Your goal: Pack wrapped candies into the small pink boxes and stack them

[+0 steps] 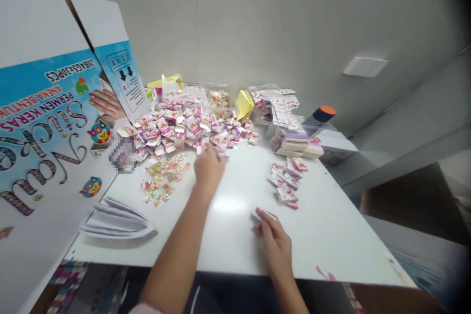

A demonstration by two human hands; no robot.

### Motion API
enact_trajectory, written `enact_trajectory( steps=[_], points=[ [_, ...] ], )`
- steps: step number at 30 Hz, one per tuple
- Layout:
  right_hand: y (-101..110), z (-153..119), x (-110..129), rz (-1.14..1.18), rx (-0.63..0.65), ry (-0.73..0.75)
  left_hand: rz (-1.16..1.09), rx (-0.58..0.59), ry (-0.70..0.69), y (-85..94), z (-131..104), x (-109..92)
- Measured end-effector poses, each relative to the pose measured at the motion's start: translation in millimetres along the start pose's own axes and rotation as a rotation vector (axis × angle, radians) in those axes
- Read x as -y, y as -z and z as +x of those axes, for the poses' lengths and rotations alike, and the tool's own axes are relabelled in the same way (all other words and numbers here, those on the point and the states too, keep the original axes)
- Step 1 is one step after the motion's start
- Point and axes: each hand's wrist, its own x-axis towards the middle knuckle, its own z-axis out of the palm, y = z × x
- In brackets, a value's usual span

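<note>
My left hand [209, 170] reaches to the front edge of a pile of small pink-and-white boxes [193, 125]. Its fingers are closed on a small box [222, 155], partly hidden by the hand. Nearer to me, my right hand [274, 240] pinches a thin white piece of paper or card [271, 215] just over the white table. To the left of my left hand lie clear packets of coloured candy [165, 179]. Beyond my right hand, several small boxes [287, 181] lie in a loose cluster.
A large printed carton [44, 108] rises along the left side. Folded white paper [117, 223] lies before it. At the back stand a clear bin of candy [217, 97], sticker sheets [283, 105], stacked flat boxes [290, 141] and a dark cylinder with an orange end [319, 118].
</note>
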Motion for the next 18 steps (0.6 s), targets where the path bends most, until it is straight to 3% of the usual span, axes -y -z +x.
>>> enact_trajectory(
  steps=[3, 6, 9, 13, 18],
  points=[
    [-3, -3, -2, -0.191, 0.066, 0.016, -0.056, 0.098, -0.17, 5.1, -84, 2],
    [-10, -8, -4, -0.386, 0.182, 0.118, -0.205, 0.159, -0.448, 9.4, -159, 29],
    [-26, -8, -3, -0.556, 0.288, 0.243, -0.331, 0.216, -0.434, 14.9, -204, 69],
    [-75, 12, 9, -0.666, 0.5, 0.411, -0.335, 0.277, -0.295, 25.6, -213, 103],
    [-161, 64, 33, -0.775, 0.609, 0.522, -0.304, 0.346, -0.323, 30.6, -196, 108]
  ],
)
